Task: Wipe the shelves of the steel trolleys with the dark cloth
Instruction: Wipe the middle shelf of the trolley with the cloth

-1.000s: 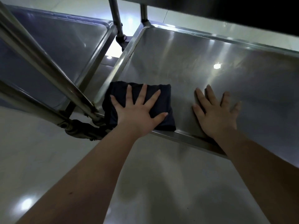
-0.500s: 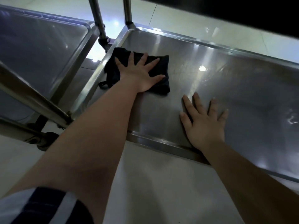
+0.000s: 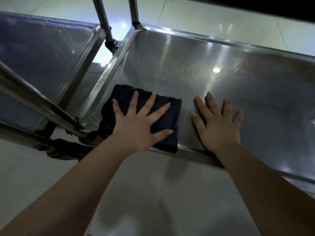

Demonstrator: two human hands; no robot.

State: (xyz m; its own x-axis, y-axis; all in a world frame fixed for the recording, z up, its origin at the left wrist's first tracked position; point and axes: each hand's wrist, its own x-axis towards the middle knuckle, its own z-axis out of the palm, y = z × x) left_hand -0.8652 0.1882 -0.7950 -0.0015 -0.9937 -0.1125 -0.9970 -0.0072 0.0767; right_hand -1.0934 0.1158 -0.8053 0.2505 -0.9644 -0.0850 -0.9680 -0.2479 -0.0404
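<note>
Left hand (image 3: pixel 138 126): palm down, fingers straight and fanned wide, thumb out to the right. We're pressing it flat on the dark cloth (image 3: pixel 172 116).

Right hand (image 3: pixel 219 128): also palm down, fingers straight and a little apart, flat on bare steel just right of the cloth. There's a narrow strip of metal between them, so it isn't touching the cloth. The heel of that hand sits at the near rim (image 3: pixel 192 153).

The cloth is folded to a rough rectangle and lies in the near-left corner of the right trolley shelf (image 3: pixel 170 65). Its left edge is close to the left rim, and its near-right corner laps onto the near rim. We can't tell if it's damp.

The shelf is a shallow steel tray with a raised lip. Its surface shows faint streaks and one bright lamp reflection (image 3: pixel 216 70) beyond the right hand. An upright post (image 3: pixel 134 11) stands at its far-left corner.

A second post (image 3: pixel 104 21) stands just left of that, at the corner of the left trolley shelf (image 3: pixel 42 57). The two shelves sit side by side with a gap between their rims.

A slanted steel tube (image 3: pixel 34 97) crosses over the left shelf and runs down to a joint near the cloth's corner. Below that joint a dark caster (image 3: pixel 68 150) sits on the pale glossy tiled floor (image 3: pixel 153 201).

The left forearm (image 3: pixel 76 184) and right forearm (image 3: pixel 264 184) are both bare and reach in from the bottom edge.

There's a dark overhang (image 3: pixel 255 5) at top right. We can't tell what it is.
</note>
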